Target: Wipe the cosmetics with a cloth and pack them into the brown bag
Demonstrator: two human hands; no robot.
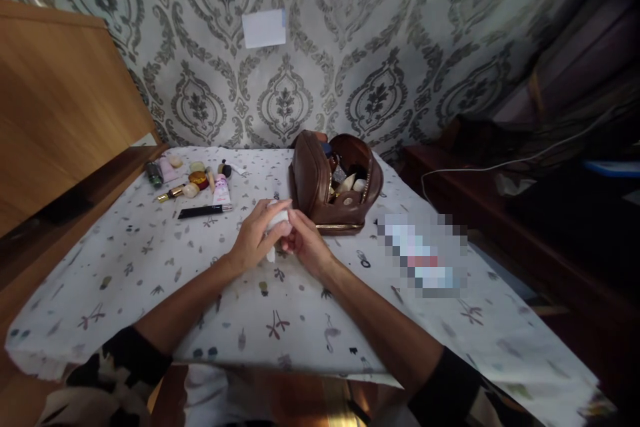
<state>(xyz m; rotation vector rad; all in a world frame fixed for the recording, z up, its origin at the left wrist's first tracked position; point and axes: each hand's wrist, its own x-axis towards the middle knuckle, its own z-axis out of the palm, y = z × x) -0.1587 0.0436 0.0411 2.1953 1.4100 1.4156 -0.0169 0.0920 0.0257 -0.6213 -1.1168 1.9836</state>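
Observation:
My left hand and my right hand meet above the middle of the table, just in front of the brown bag. Between them is a crumpled white tissue, and a loose end of it hangs below the left fingers. Whether anything is wrapped inside it, I cannot tell. Left fingers curve over the tissue from one side while the right fingers pinch its other side. The brown leather cosmetic bag stands unzipped, with several small items inside, close behind my right hand.
Left of my hands lie a black tube, a pink-and-white tube, a red-and-gold jar and several other cosmetics. A blurred-out object lies on the right. A wooden cabinet borders the left side; a patterned wall stands behind.

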